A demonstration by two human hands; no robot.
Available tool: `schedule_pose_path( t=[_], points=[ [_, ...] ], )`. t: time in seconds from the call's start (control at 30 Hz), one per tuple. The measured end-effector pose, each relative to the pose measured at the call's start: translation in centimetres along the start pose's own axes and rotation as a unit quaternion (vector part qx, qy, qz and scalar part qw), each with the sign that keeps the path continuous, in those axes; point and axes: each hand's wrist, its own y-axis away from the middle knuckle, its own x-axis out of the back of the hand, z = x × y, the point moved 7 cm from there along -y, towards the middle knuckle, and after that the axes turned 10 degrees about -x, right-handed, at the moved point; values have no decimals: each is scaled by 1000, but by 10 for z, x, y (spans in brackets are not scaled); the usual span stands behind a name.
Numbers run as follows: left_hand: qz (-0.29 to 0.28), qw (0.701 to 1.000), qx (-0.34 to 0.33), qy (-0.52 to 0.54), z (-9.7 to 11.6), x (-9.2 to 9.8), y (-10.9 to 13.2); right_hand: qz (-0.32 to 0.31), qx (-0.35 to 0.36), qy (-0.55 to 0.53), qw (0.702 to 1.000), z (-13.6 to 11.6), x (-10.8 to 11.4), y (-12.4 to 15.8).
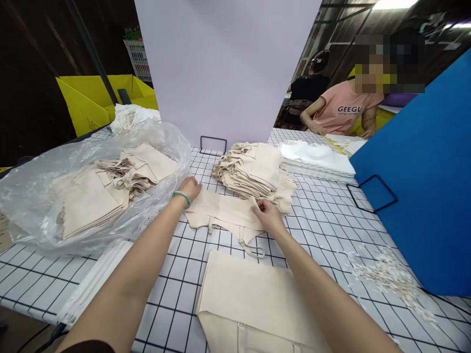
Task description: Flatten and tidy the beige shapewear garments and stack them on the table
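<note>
A beige camisole (pixel 224 208) with thin straps lies flat in front of me, its straps toward my body. At its far left corner is my left hand (pixel 191 188), fingers curled closed on the edge and partly hidden; a green bangle (pixel 181 197) circles that wrist. My right hand (pixel 270 215) pinches the camisole's right edge, lifting a small flap of cloth. Just beyond is a heap of folded beige camisoles (pixel 250 169). Closer to me, beneath my right forearm, rests another stack of beige camisoles (pixel 250 284), cut off by the frame's bottom.
A clear plastic bag (pixel 33 196) with beige garments (pixel 95 198) covers the left of the grid-patterned table (pixel 176 294). White folded cloth (pixel 316 159) and white scraps (pixel 393 279) lie right. Lilac (pixel 228 63) and blue panels (pixel 423 171) stand upright. A co-worker (pixel 346 108) handles cloth opposite.
</note>
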Motion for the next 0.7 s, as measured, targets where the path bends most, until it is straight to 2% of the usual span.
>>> schedule_pose_path(
  t=[0.13, 0.2, 0.27, 0.33, 0.4, 0.53, 0.63, 0.7],
  points=[
    [-14, 998, 11, 62, 1, -2, 11, -15, -2, -58, 998, -3, 1, 0],
    [-3, 994, -3, 105, 12, 6, 20, -34, 2, -96, 995, -13, 6, 3],
    [27, 987, -28, 154, 30, 22, 31, -50, 20, -147, 988, -30, 18, 8],
    [63, 975, -63, 204, 52, 41, 42, -56, 55, -213, 974, -53, 38, 15],
    [91, 949, -98, 284, 74, 60, 53, -52, 95, -269, 957, -75, 62, 21],
    [130, 886, -151, 418, 110, 93, 74, 10, 175, -315, 933, -107, 114, 37],
    [147, 878, -188, 415, 135, 114, 101, 52, 225, -325, 917, -118, 149, 63],
    [143, 875, -206, 413, 152, 123, 127, 66, 248, -324, 911, -119, 168, 90]
  ],
)
